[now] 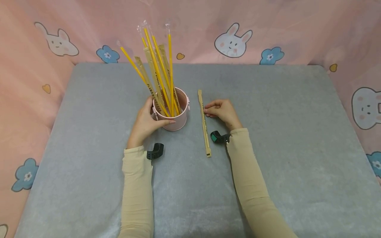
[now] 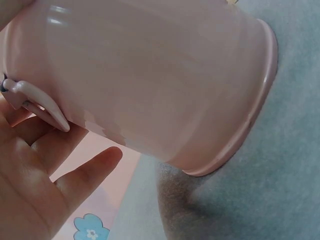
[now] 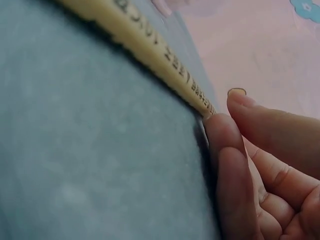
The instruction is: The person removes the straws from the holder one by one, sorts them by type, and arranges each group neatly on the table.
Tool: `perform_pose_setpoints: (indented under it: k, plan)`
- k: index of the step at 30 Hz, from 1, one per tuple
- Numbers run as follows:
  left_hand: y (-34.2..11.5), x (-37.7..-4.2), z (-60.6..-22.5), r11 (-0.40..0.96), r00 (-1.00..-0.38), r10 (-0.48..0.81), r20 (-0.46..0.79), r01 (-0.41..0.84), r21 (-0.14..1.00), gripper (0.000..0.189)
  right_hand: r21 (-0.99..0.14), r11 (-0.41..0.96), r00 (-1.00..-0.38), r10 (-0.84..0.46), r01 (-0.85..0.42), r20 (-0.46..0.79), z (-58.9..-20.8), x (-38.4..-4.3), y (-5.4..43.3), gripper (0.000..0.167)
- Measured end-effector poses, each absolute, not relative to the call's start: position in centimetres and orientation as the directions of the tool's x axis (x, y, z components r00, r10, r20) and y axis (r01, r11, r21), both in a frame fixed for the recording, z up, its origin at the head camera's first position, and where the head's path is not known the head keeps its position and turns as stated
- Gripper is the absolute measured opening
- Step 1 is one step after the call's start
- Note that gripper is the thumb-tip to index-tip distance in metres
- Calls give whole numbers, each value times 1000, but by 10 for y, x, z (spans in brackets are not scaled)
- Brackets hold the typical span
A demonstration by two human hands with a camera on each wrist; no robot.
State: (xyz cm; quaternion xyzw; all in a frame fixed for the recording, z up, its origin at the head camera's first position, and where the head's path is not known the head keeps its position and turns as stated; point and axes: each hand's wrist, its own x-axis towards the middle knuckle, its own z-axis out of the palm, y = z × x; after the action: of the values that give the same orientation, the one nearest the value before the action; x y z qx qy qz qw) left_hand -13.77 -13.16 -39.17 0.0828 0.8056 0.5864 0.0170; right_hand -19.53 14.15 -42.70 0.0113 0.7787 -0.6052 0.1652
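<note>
A small pink bucket stands upright left of the table's middle, holding several yellow straws in clear sleeves and several straws in brown paper. My left hand grips it from the left, thumb across the front near the rim, other fingers behind. In the left wrist view, the bucket's wall fills the middle, with fingers beside its side ring. One paper-wrapped straw lies lengthwise on the table, right of the bucket. My right hand is at its right side, loosely bent fingertips right at the printed wrapper.
A grey cloth covers the table. Behind and at the sides hangs a pink curtain with rabbits and blue flowers. Each wrist carries a small black camera mount, the left close below the bucket, the right beside the lying straw.
</note>
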Motion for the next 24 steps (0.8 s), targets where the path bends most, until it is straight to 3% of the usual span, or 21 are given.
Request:
perform_pose_setpoints:
  k: [24]
  plan:
    - [-133,-138,-392,274,-985,164,62,105,956,93,-949,205,-943,-185,237,-276,-429,-196,143,26]
